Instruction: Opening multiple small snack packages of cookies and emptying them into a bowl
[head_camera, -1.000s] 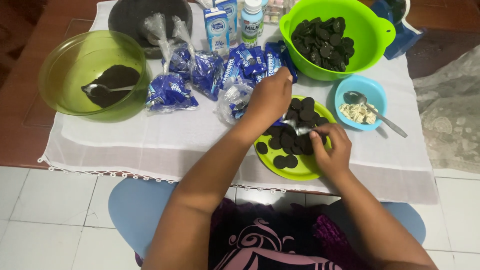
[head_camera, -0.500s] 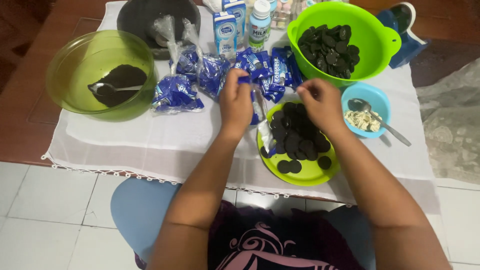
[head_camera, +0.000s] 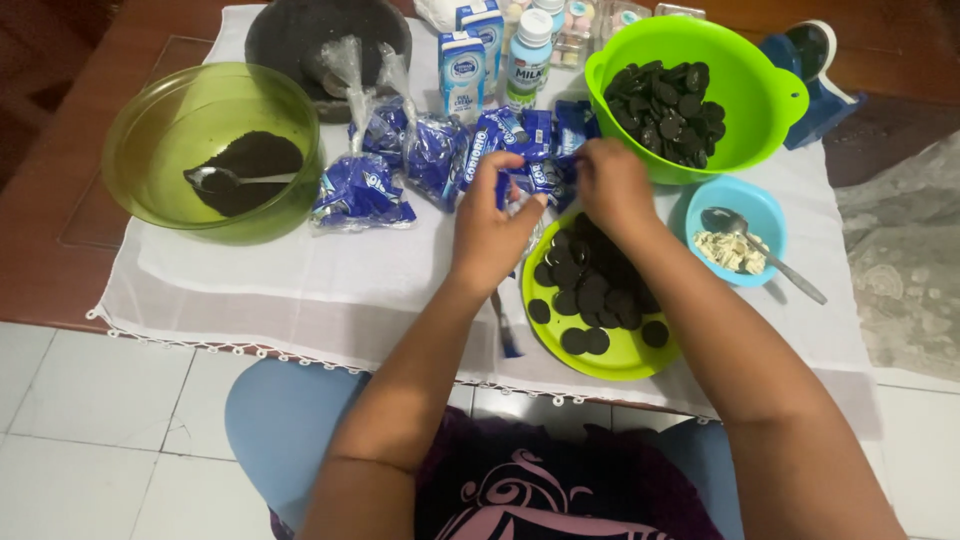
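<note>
at the left edge of the table (head_camera: 60, 215), on the white cloth (head_camera: 250, 290), stands a clear green bowl (head_camera: 165, 120) with dark crumbs and a spoon (head_camera: 225, 180) inside. behind it, toward the far edge, sits a dark round vessel (head_camera: 300, 30). next come blue cookie packets in clear bags (head_camera: 365, 185), and behind them two small milk cartons (head_camera: 470, 60) and a small bottle (head_camera: 527, 55).

the left hand (head_camera: 490, 225) rests near the middle of the cloth with its fingers curled around a blue wrapper (head_camera: 525, 180), which lies right at its fingertips and among the other packets. the right hand (head_camera: 612, 185) is just beside it, fingers bent down onto the same cluster of wrappers; whether it actually pinches one i cannot tell. both hands meet over the far rim of the lime plate (head_camera: 620, 355), which lies toward the near edge and carries dark cookie halves (head_camera: 590, 285).

further right, at the far edge, a big lime bowl (head_camera: 745, 90) holds more dark cookies. near the right edge a small blue bowl (head_camera: 760, 215) holds white cream and a metal spoon (head_camera: 770, 255). a blue object (head_camera: 825, 85) sits at the far right corner.
</note>
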